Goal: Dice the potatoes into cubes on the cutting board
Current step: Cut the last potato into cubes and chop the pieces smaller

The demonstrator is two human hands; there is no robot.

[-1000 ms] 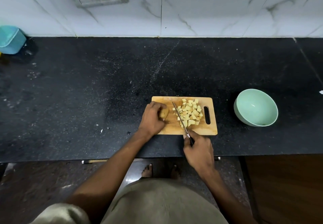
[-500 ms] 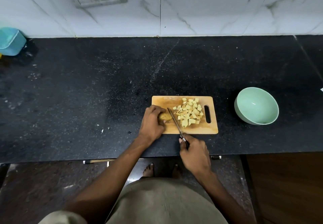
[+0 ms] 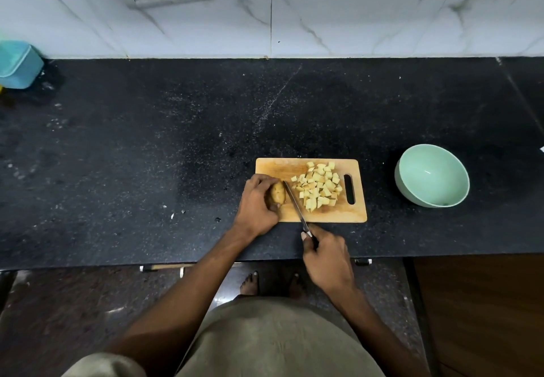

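A wooden cutting board [image 3: 270, 167] lies on the black counter. On its left part my left hand [image 3: 256, 206] grips a brown-skinned potato piece [image 3: 277, 193]. My right hand [image 3: 325, 254] holds the dark handle of a knife [image 3: 295, 204] below the board's front edge. The blade runs up and to the left, its edge against the right side of the potato piece. A heap of pale yellow potato cubes [image 3: 319, 186] covers the right half of the board.
An empty mint-green bowl [image 3: 431, 175] stands on the counter to the right of the board. A blue container [image 3: 17, 63] sits at the far left by the tiled wall. Small scraps [image 3: 176, 213] lie left of the board. The counter's front edge [image 3: 117, 266] runs below my hands.
The knife has moved left, from beside the cube heap to the right side of the potato piece. My right hand shifted left with it. My left hand keeps its grip.
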